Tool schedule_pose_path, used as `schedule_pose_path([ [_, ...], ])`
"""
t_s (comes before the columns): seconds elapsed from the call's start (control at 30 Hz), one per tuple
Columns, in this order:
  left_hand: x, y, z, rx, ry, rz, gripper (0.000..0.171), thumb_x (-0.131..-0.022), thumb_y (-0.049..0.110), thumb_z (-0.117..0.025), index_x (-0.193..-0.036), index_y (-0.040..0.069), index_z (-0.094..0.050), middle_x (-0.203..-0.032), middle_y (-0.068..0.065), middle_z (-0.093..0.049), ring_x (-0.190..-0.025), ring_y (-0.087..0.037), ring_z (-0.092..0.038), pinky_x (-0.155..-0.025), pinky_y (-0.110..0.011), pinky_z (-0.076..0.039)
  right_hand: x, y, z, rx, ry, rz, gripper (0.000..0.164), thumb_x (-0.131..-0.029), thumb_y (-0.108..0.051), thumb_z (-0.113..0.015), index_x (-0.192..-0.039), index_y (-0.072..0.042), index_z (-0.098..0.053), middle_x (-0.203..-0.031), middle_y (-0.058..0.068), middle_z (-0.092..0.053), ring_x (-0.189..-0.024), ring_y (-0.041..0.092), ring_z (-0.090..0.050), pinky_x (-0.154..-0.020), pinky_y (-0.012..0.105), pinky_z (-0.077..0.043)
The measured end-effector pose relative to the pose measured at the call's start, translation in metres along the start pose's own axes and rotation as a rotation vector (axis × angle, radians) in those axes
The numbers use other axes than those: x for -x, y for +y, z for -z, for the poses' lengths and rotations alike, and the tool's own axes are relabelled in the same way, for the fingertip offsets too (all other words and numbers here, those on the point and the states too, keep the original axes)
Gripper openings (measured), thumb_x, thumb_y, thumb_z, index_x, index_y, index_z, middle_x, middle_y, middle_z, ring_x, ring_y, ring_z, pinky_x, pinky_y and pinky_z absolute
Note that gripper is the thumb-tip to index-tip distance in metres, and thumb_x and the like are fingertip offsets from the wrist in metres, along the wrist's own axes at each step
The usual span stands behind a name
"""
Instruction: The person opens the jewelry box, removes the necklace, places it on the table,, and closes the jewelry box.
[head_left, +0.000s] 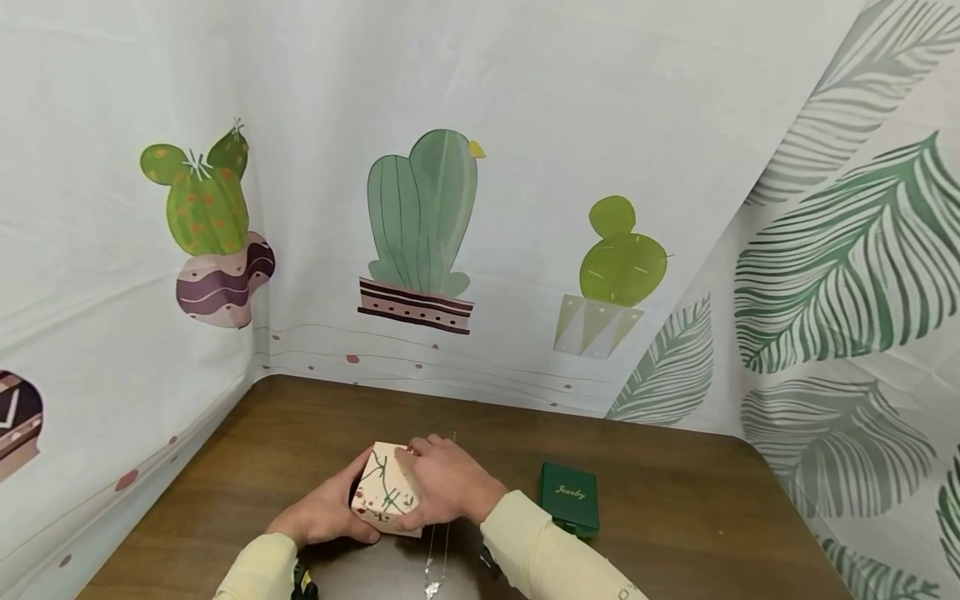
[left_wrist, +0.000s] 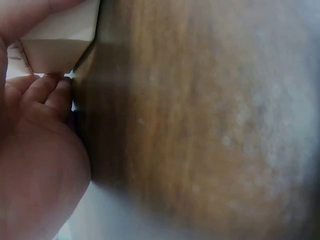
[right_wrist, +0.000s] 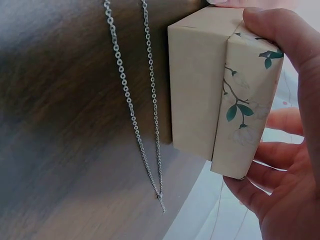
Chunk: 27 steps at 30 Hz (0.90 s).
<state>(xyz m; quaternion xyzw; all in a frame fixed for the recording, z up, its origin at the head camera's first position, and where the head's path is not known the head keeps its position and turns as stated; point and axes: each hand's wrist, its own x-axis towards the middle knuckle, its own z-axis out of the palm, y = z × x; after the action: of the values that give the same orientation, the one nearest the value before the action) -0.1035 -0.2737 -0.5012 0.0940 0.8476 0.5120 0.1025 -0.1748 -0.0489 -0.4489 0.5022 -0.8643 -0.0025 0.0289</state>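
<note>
A small cream cardboard gift box (head_left: 384, 477) with a branch-and-flower print stands on the table between both hands. My left hand (head_left: 330, 508) holds it from the left, thumb at the near side and fingers at the far side. My right hand (head_left: 453, 479) grips the printed lid (right_wrist: 245, 107) from the right; in the right wrist view the thumb is at one edge and the fingers at the opposite edge. The lid sits over the plain base (right_wrist: 195, 85). A silver chain necklace (right_wrist: 152, 80) lies on the table just right of the box, its pendant (head_left: 432, 589) toward the near edge.
A dark green box (head_left: 570, 496) marked "Jewelry" lies right of my right forearm. The brown wooden table (head_left: 675, 500) meets a white cloth backdrop (head_left: 525, 167) with printed cacti and leaves at the back and sides.
</note>
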Motion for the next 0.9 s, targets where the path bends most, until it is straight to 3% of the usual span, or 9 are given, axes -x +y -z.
schedule_pose_path([
  [0.23, -0.0004, 0.0034, -0.0008, -0.035, 0.022, 0.038, 0.138, -0.061, 0.009, -0.097, -0.167, 0.007, -0.009, -0.160, -0.023, -0.039, -0.118, -0.025, -0.049, -0.092, -0.014, -0.040, -0.0015, 0.0002, -0.0032, -0.018, -0.007, -0.008, 0.090, -0.079, -0.068, -0.075, -0.149, -0.015, -0.056, -0.130, 0.000, -0.064, -0.106, 0.015, -0.058, -0.094, 0.026, -0.052],
  [0.5, 0.0009, 0.0012, -0.0016, -0.049, 0.020, 0.023, 0.135, -0.065, 0.014, -0.096, -0.167, 0.004, -0.008, -0.164, -0.024, -0.035, -0.129, -0.027, -0.046, -0.096, -0.012, -0.038, -0.0006, -0.0021, -0.0034, -0.028, -0.009, -0.006, 0.089, -0.079, -0.069, -0.074, -0.147, -0.015, -0.056, -0.129, 0.001, -0.064, -0.108, 0.016, -0.057, -0.096, 0.027, -0.051],
  [0.9, 0.0026, 0.0024, -0.0017, -0.065, 0.025, 0.006, 0.132, -0.067, 0.018, -0.097, -0.166, 0.004, -0.011, -0.161, -0.024, -0.040, -0.124, -0.022, -0.049, -0.095, -0.014, -0.040, 0.0003, -0.0031, -0.0045, 0.026, -0.007, 0.011, 0.088, -0.080, -0.071, -0.072, -0.146, -0.014, -0.057, -0.126, 0.001, -0.064, -0.105, 0.016, -0.058, -0.093, 0.027, -0.052],
])
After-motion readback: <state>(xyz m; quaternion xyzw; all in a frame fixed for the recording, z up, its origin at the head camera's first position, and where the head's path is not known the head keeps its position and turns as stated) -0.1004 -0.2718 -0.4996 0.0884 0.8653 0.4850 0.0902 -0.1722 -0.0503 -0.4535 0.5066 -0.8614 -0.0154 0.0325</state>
